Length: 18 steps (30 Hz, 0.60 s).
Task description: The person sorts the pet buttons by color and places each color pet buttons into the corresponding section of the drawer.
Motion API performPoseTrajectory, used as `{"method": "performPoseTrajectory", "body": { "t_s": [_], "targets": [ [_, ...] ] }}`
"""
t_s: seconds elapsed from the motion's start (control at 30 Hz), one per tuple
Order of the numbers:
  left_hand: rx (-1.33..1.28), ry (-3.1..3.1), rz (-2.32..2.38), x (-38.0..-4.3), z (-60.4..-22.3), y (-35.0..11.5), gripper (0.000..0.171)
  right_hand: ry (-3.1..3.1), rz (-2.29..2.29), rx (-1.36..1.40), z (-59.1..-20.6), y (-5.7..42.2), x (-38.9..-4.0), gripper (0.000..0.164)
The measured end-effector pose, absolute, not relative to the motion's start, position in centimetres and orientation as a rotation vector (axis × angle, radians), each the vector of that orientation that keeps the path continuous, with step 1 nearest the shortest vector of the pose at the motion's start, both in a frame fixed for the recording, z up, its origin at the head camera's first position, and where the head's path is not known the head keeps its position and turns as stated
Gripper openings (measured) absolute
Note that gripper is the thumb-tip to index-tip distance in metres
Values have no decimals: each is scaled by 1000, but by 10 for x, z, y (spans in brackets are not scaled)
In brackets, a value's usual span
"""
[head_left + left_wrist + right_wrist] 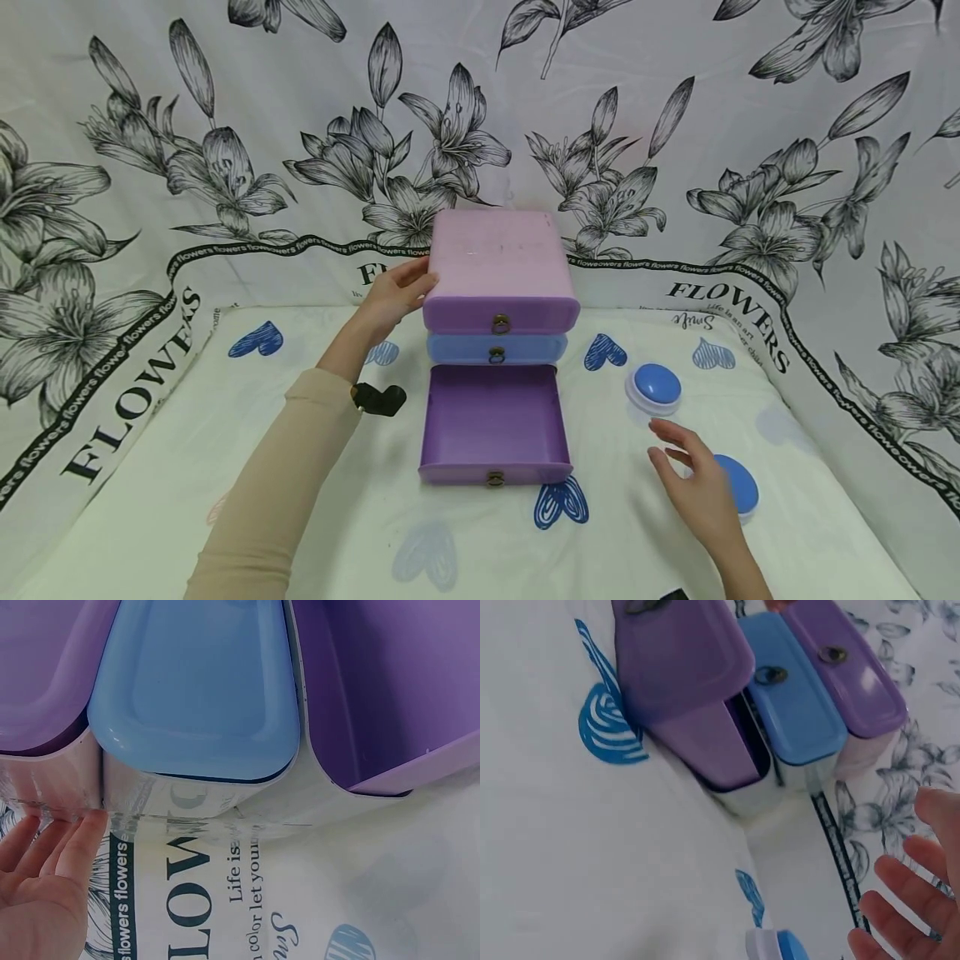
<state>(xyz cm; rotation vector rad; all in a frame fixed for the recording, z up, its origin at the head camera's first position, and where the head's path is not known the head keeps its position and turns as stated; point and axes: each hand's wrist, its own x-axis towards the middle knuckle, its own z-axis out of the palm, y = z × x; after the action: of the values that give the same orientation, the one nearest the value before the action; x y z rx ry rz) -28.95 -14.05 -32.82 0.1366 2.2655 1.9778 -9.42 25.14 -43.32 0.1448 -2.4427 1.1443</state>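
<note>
A small three-tier drawer box (498, 250) with a pink top stands at the back of the cloth. Its top purple drawer (517, 315) and the blue middle drawer (450, 349) are closed. The purple bottom drawer (495, 417) is pulled out, its floor bare. My left hand (393, 296) rests its fingertips on the box's upper left side, with fingers (49, 844) fairly straight in the left wrist view. Hovering over the cloth right of the drawer, my right hand (697, 487) has loosely bent fingers and holds nothing.
Two round blue-topped objects with white bases lie on the right: one blue dome (657, 384) beyond the right hand, another blue dome (738, 483) partly behind it. A white heart-print cloth (337, 517) covers the surface. A flower-print cloth (525, 158) hangs behind the box.
</note>
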Motion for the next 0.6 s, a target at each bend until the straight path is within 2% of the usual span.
{"method": "performPoseTrajectory", "body": {
  "t_s": [0.13, 0.37, 0.6],
  "targets": [
    [137, 2264, 1977, -289, -328, -141, 58, -2395, 1079, 54, -441, 273, -96, 44],
    [138, 2260, 1982, -290, -329, -141, 58, -2583, 899, -295, -440, 299, -89, 56],
    [148, 2218, 1985, -290, -327, -141, 58, -2677, 868, -339, -456, 320, -81, 67]
  ]
}}
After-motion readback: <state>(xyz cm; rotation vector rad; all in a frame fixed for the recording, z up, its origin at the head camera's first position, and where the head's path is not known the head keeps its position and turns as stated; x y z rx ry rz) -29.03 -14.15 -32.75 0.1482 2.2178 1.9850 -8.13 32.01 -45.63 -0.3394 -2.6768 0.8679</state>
